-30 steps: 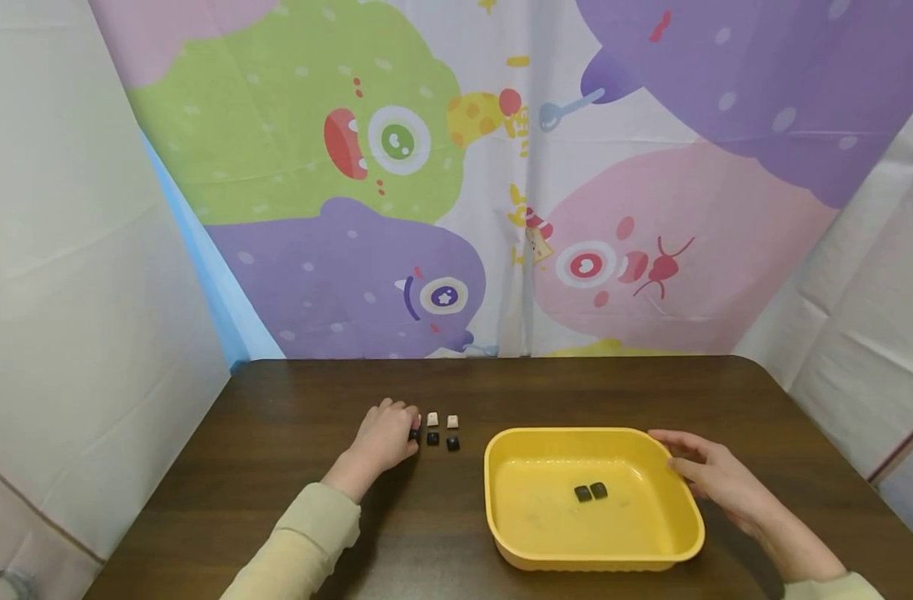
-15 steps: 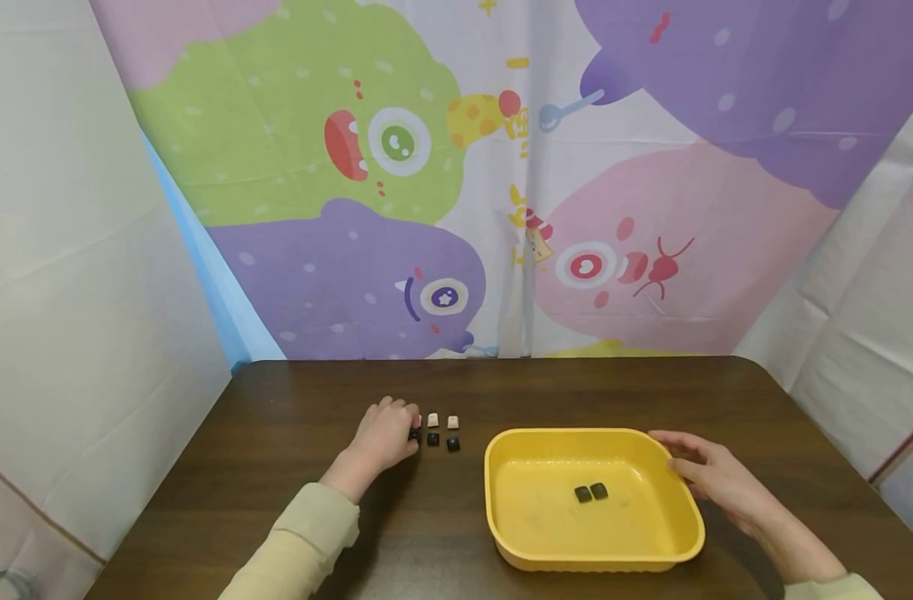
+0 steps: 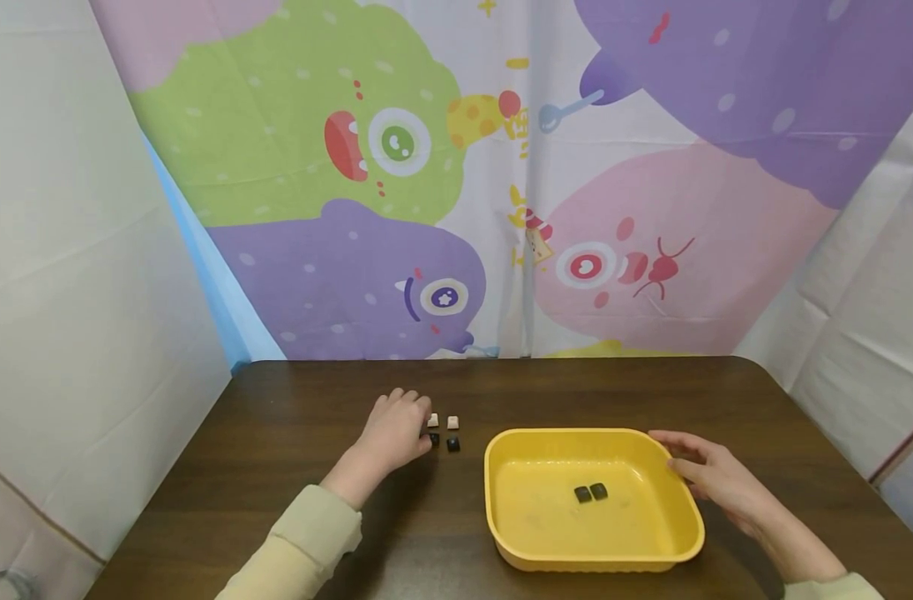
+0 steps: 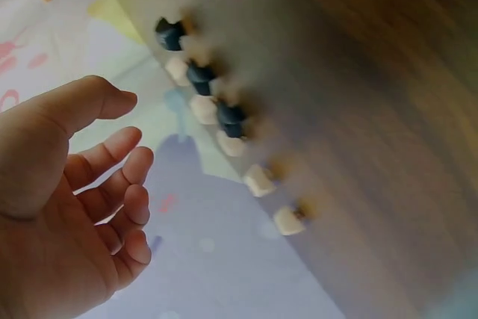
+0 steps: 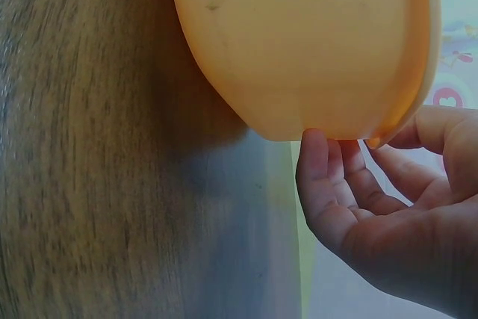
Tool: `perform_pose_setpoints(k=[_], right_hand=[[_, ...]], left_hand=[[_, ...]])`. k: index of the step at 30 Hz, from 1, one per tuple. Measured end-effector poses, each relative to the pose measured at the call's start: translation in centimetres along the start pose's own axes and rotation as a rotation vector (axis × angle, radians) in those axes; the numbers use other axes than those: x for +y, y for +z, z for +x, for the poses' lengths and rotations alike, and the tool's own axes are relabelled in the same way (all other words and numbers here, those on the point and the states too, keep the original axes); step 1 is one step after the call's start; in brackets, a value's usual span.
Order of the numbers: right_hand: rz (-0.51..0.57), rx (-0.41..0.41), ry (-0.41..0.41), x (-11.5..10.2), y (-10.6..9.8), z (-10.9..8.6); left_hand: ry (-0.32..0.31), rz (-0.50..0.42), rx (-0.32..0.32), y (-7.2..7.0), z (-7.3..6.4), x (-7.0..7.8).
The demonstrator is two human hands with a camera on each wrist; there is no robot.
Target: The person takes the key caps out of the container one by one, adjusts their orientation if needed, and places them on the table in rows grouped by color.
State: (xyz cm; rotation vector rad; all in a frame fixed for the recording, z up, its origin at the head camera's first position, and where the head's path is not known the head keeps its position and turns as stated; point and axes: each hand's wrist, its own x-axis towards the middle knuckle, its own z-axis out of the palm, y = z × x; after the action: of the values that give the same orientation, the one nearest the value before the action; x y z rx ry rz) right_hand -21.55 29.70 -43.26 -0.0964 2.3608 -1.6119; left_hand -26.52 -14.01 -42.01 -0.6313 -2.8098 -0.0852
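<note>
My left hand (image 3: 395,429) hovers by the left end of the small keycaps. In the left wrist view its fingers are loosely bent, the thumb is apart from them and nothing is between them. A black keycap (image 3: 453,444) and a white keycap (image 3: 452,422) stand at the right end of two rows; the hand covers the left part. From the left wrist, several white keycaps (image 4: 289,220) and three black keycaps (image 4: 200,76) show. My right hand (image 3: 726,483) holds the rim of a yellow plastic basin (image 3: 595,560), fingers outside the wall. Two dark keycaps (image 3: 591,492) lie in the basin.
Everything stands on a dark wooden table (image 3: 426,542). A curtain with cartoon monsters (image 3: 396,275) hangs behind its far edge, and pale cloth (image 3: 89,250) hangs at both sides.
My left hand has shifted a little to the right and away from me, covering more of the keycap rows. The right hand and the basin have not moved.
</note>
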Motion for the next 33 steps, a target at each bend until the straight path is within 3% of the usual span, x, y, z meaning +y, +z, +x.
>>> perform_pose_setpoints(k=[17,27,33], right_hand=[[-0.004,-0.009,-0.013,0.0,-0.1,0.0],[-0.003,-0.012,-0.013,0.1,-0.1,0.0],[0.001,-0.008,-0.016,0.2,-0.1,0.1]], left_hand=[[0.013,-0.010,0.029,-3.8,0.1,3.2],[0.055,-0.024,0.129,-4.7,0.1,5.3],[0.070,-0.021,0.148,-5.4,0.0,6.8]])
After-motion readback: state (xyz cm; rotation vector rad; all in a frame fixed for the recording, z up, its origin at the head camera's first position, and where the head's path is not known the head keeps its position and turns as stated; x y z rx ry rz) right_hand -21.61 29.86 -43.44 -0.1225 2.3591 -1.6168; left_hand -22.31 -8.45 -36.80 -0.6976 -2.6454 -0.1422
